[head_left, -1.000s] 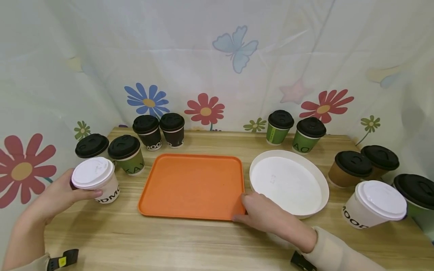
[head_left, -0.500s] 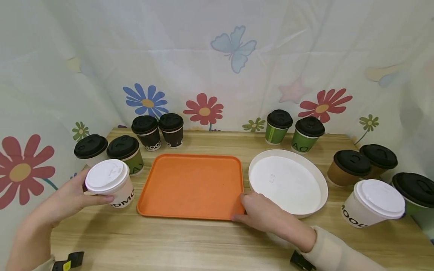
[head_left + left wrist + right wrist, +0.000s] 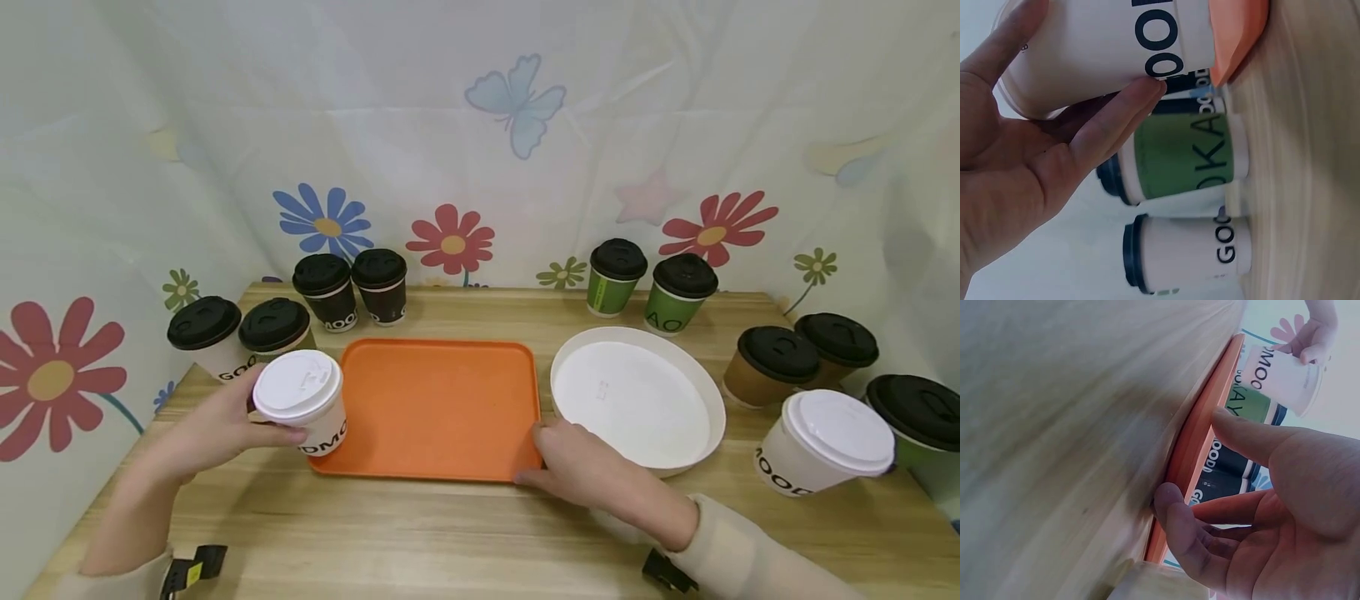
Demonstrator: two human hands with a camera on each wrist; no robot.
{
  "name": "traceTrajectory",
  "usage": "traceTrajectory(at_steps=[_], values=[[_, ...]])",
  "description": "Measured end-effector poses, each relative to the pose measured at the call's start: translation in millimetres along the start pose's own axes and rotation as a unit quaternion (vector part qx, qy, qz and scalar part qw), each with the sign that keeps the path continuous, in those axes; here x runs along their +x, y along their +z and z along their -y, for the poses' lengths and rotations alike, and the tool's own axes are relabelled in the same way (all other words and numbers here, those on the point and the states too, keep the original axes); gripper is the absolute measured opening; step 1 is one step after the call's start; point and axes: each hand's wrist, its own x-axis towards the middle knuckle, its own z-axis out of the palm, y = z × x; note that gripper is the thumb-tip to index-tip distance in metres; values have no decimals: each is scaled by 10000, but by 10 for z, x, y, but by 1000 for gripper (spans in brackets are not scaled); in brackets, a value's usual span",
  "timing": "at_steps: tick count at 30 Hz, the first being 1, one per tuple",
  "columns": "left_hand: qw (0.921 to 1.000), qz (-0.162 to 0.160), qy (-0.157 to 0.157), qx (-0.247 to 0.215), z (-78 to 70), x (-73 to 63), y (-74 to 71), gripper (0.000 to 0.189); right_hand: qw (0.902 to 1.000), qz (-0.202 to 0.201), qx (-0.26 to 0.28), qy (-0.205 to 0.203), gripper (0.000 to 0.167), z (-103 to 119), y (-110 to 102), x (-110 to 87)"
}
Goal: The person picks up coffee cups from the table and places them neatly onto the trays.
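My left hand [image 3: 213, 429] grips a white paper coffee cup [image 3: 324, 429] with a white lid. Thumb and fingers go round its sides just under the lid. In the head view the cup overlaps the left front corner of the orange tray [image 3: 442, 417]. From the left wrist, the cup [image 3: 1097, 50] appears upright, its base close by the tray's edge [image 3: 1238, 31]. My right hand [image 3: 581, 467] holds the tray at its right front corner. The right wrist view has the thumb on the tray's rim [image 3: 1200, 434] and a fingertip low against its side.
A round white dish [image 3: 637, 400] stands right beside the tray. Black-lidded cups line the left [image 3: 206, 329] and back [image 3: 326, 292]. Green cups [image 3: 678, 296] stand at back right. Brown cups [image 3: 768, 367] and a white-lidded cup [image 3: 821, 442] occupy the right side.
My left hand has carried the white cup rightward, from beside the black-lidded cups to the tray's left edge. My right hand has stayed at the tray corner.
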Motion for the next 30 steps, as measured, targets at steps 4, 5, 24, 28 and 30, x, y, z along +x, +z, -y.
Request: traceTrajectory(at_steps=[4, 5, 24, 28, 30], values=[[9997, 0, 65, -226, 9, 111, 134, 88, 10000, 15, 56, 61, 35, 2, 6, -5], [9996, -5, 75, -258, 10, 133, 166, 88, 9999, 24, 75, 73, 35, 2, 9, -8], [9987, 15, -95, -497, -109, 483, 485, 94, 10000, -9, -45, -54, 35, 12, -6, 9], [9983, -52, -69, -572, -162, 552, 558, 95, 10000, 14, -54, -25, 35, 14, -7, 5], [9985, -84, -31, -540, -195, 592, 596, 96, 10000, 11, -65, -38, 35, 13, -8, 3]])
